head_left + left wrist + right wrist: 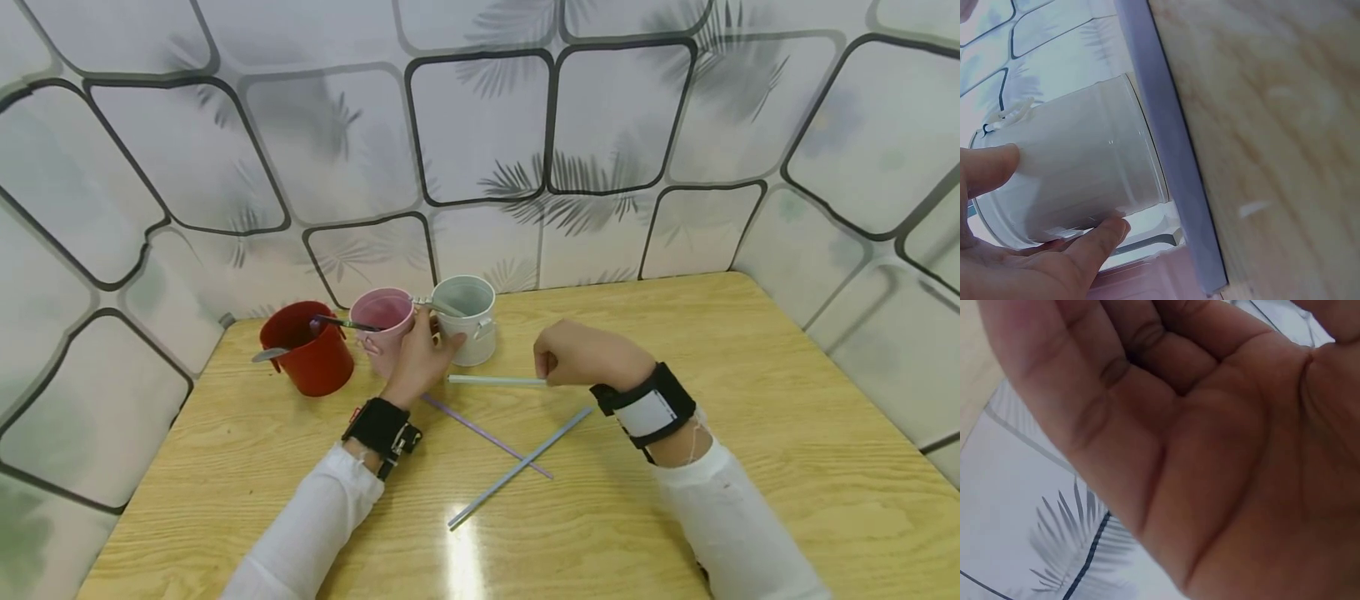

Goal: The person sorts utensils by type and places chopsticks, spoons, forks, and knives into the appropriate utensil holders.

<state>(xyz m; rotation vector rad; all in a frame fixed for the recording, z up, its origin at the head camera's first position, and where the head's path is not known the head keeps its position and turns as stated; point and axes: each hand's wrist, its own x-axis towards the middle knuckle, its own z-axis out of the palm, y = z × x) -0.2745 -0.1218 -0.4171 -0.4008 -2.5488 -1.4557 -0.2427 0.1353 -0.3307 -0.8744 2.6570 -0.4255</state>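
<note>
My left hand (423, 354) is between the pink bucket (384, 310) and the white bucket (480, 340). It holds the white bucket, with the thumb on one side and fingers (1100, 244) on the other, as the left wrist view shows. My right hand (588, 354) is bent over the table, its curled fingertips at the right end of a pale green thin stick (495, 380), which they seem to pinch. Nearer to me, a blue stick (517, 469) crosses a purple stick (480, 431). In the right wrist view, the palm (1229, 444) hides the fingertips.
A red bucket (318, 367) stands at the left with a spoon (270, 354) over its rim. A dark-handled brush (345, 322) spans the red and pink buckets. A pale utensil (447, 308) leans in the white bucket. Patterned walls (480, 125) enclose the wooden table (787, 433).
</note>
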